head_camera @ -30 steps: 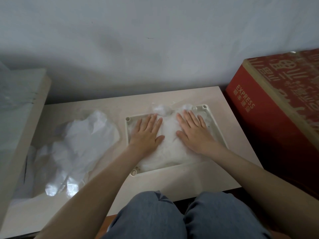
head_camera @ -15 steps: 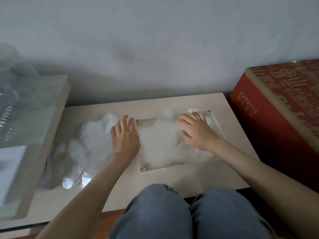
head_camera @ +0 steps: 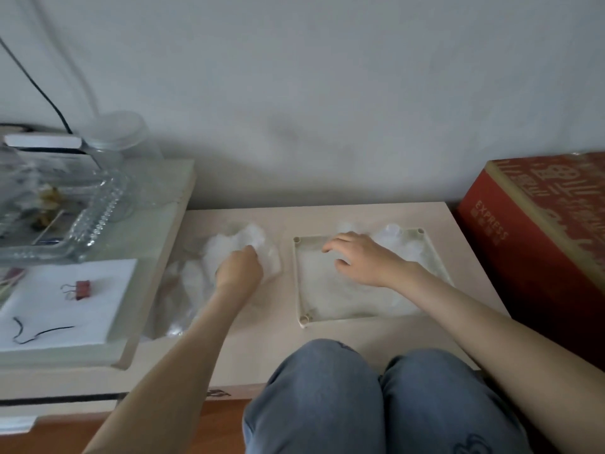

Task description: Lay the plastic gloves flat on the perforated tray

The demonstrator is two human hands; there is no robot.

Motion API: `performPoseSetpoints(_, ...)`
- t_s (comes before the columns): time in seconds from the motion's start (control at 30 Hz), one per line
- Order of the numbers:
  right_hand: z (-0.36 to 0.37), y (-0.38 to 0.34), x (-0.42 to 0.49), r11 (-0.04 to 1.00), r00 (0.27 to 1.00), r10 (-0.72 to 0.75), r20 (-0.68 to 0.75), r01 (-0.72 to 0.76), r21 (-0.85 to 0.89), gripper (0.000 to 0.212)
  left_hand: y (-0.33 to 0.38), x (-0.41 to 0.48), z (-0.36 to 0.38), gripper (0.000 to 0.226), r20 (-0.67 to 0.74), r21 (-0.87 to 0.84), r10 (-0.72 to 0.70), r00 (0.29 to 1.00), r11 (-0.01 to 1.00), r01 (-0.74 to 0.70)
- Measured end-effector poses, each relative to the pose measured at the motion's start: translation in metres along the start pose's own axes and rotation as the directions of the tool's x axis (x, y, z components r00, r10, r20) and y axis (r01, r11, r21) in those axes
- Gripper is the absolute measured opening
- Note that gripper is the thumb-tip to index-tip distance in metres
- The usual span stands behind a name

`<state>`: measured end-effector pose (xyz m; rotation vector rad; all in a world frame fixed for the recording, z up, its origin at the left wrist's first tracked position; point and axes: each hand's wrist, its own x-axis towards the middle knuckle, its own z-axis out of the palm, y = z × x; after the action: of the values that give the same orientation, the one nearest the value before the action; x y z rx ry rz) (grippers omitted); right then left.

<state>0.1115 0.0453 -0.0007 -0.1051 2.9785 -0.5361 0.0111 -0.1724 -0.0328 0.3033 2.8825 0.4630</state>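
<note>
Plastic gloves (head_camera: pixel 209 262) inside curled fingers of left hand (head_camera: pixel 240 273); right hand (head_camera: pixel 363 260), fingers slack, on filled tray (head_camera: pixel 298 283).

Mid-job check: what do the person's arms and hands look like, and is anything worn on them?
The left forearm and right forearm are bare, with no sleeves in view. The left hand and right hand wear no gloves, and no ring, watch or bracelet shows. Below them, the knees are in faded blue jeans.
</note>
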Motion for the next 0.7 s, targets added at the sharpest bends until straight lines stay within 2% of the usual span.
performPoseSetpoints(0.13, 0.001, -0.009, 0.006, 0.996, 0.999, 0.038, 0.008, -0.039, 0.084, 0.037, 0.005, 0.0, -0.019, 0.018, -0.087, -0.159, 0.004, 0.996, 0.987, -0.017)
performPoseSetpoints(0.3, 0.007, -0.016, 0.014, 0.991, 0.996, 0.043, 0.078, -0.052, 0.125, 0.035, 0.011, -0.004, -0.035, 0.016, -0.115, -0.313, -0.039, 0.993, 0.95, 0.001)
performPoseSetpoints(0.37, 0.007, -0.018, 0.017, 0.972, 0.994, 0.07, 0.078, -0.086, 0.219, 0.032, 0.017, -0.006, -0.042, 0.016, -0.163, -0.393, -0.066, 0.984, 0.92, -0.003)
performPoseSetpoints(0.4, 0.007, -0.019, 0.018, 0.939, 0.991, 0.108, 0.078, -0.127, 0.32, 0.029, 0.023, -0.006, -0.046, 0.016, -0.167, -0.473, -0.092, 0.982, 0.881, 0.002)
performPoseSetpoints(0.43, 0.006, -0.02, 0.018, 0.873, 0.985, 0.152, 0.087, -0.175, 0.456, 0.026, 0.03, -0.005, -0.051, 0.016, -0.138, -0.596, -0.12, 0.983, 0.803, 0.014)
performPoseSetpoints(0.5, 0.009, -0.022, 0.021, 0.676, 0.969, 0.222, 0.109, -0.233, 0.699, 0.028, 0.048, -0.007, -0.06, 0.015, 0.007, -0.858, -0.098, 0.995, 0.51, 0.056)
performPoseSetpoints(0.53, 0.011, -0.023, 0.022, 0.578, 0.96, 0.254, 0.118, -0.248, 0.777, 0.031, 0.056, -0.008, -0.064, 0.016, 0.082, -0.922, -0.048, 0.995, 0.375, 0.094)
performPoseSetpoints(0.57, 0.013, -0.024, 0.023, 0.473, 0.949, 0.287, 0.134, -0.262, 0.841, 0.032, 0.064, -0.01, -0.068, 0.016, 0.131, -0.945, 0.006, 0.991, 0.305, 0.123)
performPoseSetpoints(0.63, 0.017, -0.025, 0.025, 0.245, 0.922, 0.329, 0.203, -0.291, 0.925, 0.033, 0.071, -0.008, -0.067, 0.016, 0.151, -0.945, 0.065, 0.986, 0.301, 0.125)
performPoseSetpoints(0.7, 0.019, -0.023, 0.026, 0.102, 0.901, 0.347, 0.26, -0.312, 0.945, 0.039, 0.071, -0.005, -0.06, 0.021, 0.131, -0.922, 0.077, 0.988, 0.375, 0.093)
